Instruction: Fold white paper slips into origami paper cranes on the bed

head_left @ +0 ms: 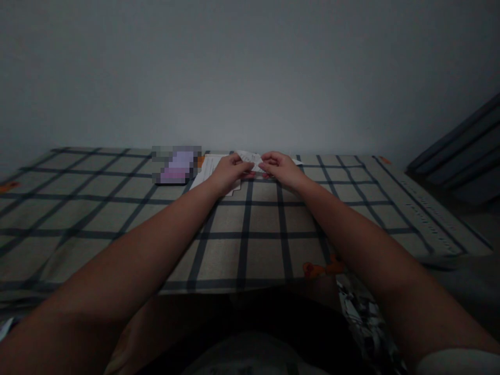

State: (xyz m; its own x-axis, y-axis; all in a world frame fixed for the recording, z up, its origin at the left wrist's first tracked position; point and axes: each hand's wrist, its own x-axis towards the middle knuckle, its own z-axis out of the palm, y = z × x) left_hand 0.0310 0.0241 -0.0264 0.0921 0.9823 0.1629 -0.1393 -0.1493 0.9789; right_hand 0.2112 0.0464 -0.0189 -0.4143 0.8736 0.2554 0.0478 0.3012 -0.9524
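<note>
Near the far edge of the table, my left hand [232, 172] and my right hand [280, 167] hold a small sheet of white paper [250, 157] between them. Faint marks show on the sheet. The left thumb and fingers pinch its left side, and the right thumb and fingers pinch its right side. Under and beside my left hand lie several white papers [208, 167] with printed lines, spread a little unevenly. A bit of white paper [297, 162] pokes out behind my right hand. My palms hide part of the held sheet.
A phone [177, 166] with a lit, blurred-out screen lies left of the papers. The checked tablecloth [261, 219] covers the table, which stands against a grey wall [250, 73]. Dark striped fabric [464, 156] is at the right. The table's front edge runs close to my body.
</note>
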